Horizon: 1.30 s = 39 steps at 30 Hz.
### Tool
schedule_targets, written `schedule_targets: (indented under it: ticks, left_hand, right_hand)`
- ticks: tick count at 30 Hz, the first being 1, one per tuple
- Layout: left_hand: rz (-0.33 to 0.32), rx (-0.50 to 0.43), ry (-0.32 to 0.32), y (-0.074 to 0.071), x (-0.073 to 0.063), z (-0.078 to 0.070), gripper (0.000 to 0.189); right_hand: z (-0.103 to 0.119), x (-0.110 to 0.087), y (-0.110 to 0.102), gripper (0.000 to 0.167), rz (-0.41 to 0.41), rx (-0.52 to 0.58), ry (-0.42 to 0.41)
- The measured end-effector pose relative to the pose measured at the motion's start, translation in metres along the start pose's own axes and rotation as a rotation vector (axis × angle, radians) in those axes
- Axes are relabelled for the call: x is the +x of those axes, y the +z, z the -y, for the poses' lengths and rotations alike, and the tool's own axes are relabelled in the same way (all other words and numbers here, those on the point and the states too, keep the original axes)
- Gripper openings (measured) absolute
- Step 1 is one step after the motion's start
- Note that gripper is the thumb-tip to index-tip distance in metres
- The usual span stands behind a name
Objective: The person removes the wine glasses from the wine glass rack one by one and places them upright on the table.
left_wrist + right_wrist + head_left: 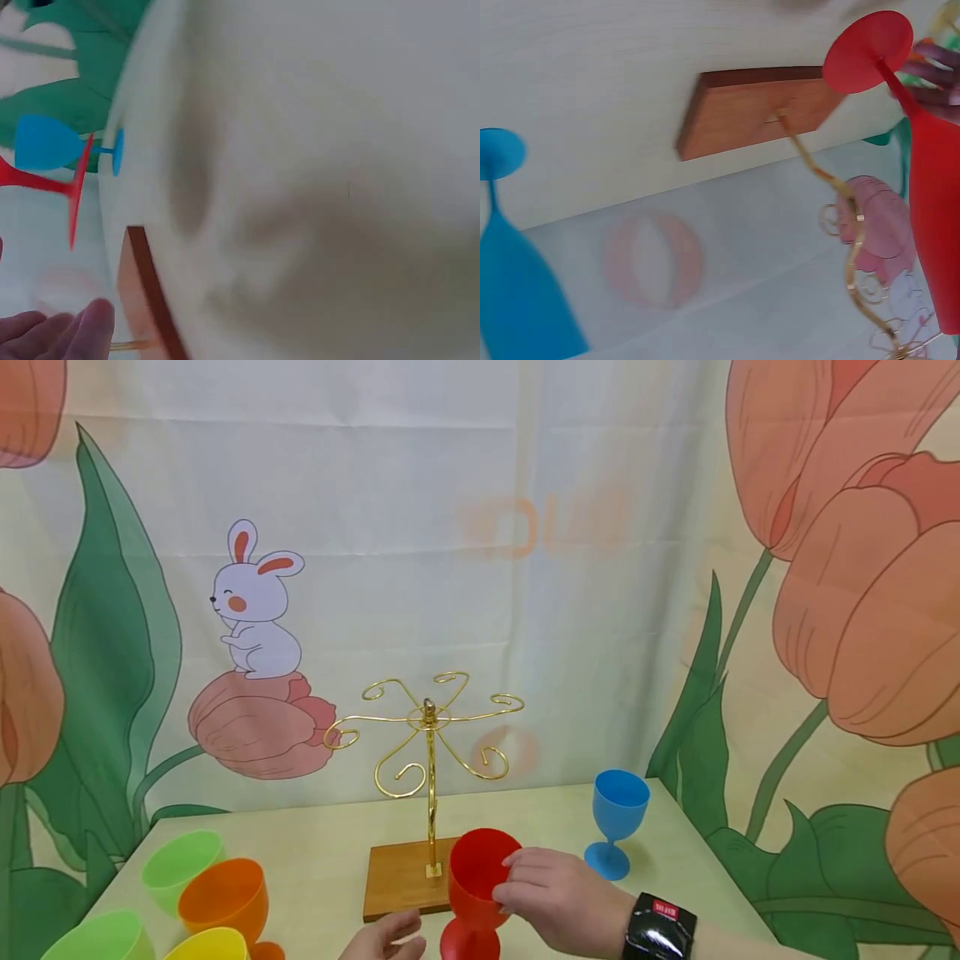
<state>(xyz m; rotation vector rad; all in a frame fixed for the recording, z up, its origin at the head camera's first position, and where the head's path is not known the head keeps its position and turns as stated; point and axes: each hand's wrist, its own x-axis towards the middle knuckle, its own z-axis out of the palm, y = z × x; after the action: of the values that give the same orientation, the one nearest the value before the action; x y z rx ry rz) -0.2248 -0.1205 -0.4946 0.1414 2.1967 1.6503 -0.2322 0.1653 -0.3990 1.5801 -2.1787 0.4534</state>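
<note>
A red goblet (471,877) hangs in the air in front of the gold stand. My right hand (562,893) pinches it at the rim, fingers on the right side of the cup. In the right wrist view the red goblet (936,210) shows its stem and round foot, raised off the table. Just left of its foot is my left hand (386,937), fingers relaxed and apart from it. The left wrist view shows these left fingers (91,330) near the wooden base, holding nothing. The gold stand (431,793) has several curled arms and a wooden base (397,881).
A blue goblet (619,810) stands at the back right of the table (315,843). At the left are green cups (176,877), an orange goblet (225,902) and a yellow cup (210,948). A printed curtain (420,527) hangs behind the table.
</note>
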Motion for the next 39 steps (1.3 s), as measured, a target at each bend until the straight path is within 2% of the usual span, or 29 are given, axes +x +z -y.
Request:
schedule_targets:
  ticks: [3,5,8,10,12,14,18,20,23,25,27,31,33,35,39]
  left_hand:
    - [-0.048,0.268,0.143,0.004,-0.006,-0.009,0.086]
    - [-0.091,0.431,0.273,0.006,-0.012,-0.010,0.090]
    - [-0.221,0.620,0.449,0.011,-0.014,-0.002,0.093]
    - [-0.326,0.700,0.520,0.013,-0.013,0.007,0.094]
    - [-0.407,0.743,0.534,0.015,-0.011,0.013,0.095]
    - [-0.451,0.767,0.532,0.014,-0.011,0.016,0.096]
    - [-0.473,0.769,0.463,0.014,-0.013,0.012,0.099]
    - [-0.458,0.751,0.420,0.014,-0.014,0.008,0.101]
    - [-0.425,0.721,0.361,0.015,-0.016,0.003,0.104]
    - [-0.416,0.716,0.342,0.015,-0.016,0.002,0.105]
    - [-0.435,0.723,0.352,0.016,-0.017,0.003,0.104]
    - [-0.501,0.765,0.433,0.016,-0.016,0.009,0.103]
    - [-0.518,0.779,0.448,0.015,-0.015,0.011,0.105]
    - [-0.506,0.780,0.448,0.014,-0.015,0.011,0.107]
    - [-0.454,0.737,0.395,0.013,-0.016,0.004,0.109]
  right_hand:
    - [-0.011,-0.019,-0.002,0.030,0.031,-0.046,0.074]
    - [-0.019,-0.034,-0.004,0.030,0.046,-0.073,0.127]
    - [-0.030,-0.058,-0.012,0.032,0.051,-0.112,0.194]
    - [-0.037,-0.074,-0.020,0.034,0.037,-0.140,0.215]
    - [-0.044,-0.089,-0.029,0.035,0.018,-0.155,0.238]
    - [-0.051,-0.104,-0.036,0.036,-0.002,-0.174,0.257]
    - [-0.062,-0.125,-0.044,0.037,0.016,-0.233,0.332]
    - [-0.067,-0.131,-0.045,0.037,0.038,-0.250,0.381]
    - [-0.072,-0.136,-0.045,0.036,0.063,-0.254,0.434]
    - [-0.075,-0.138,-0.043,0.036,0.064,-0.242,0.436]
    - [-0.077,-0.139,-0.040,0.035,0.062,-0.237,0.418]
    - [-0.078,-0.139,-0.036,0.036,0.061,-0.214,0.394]
    - [-0.079,-0.138,-0.033,0.034,0.078,-0.196,0.401]
    - [-0.079,-0.137,-0.032,0.032,0.101,-0.183,0.411]
    - [-0.079,-0.138,-0.030,0.028,0.129,-0.181,0.418]
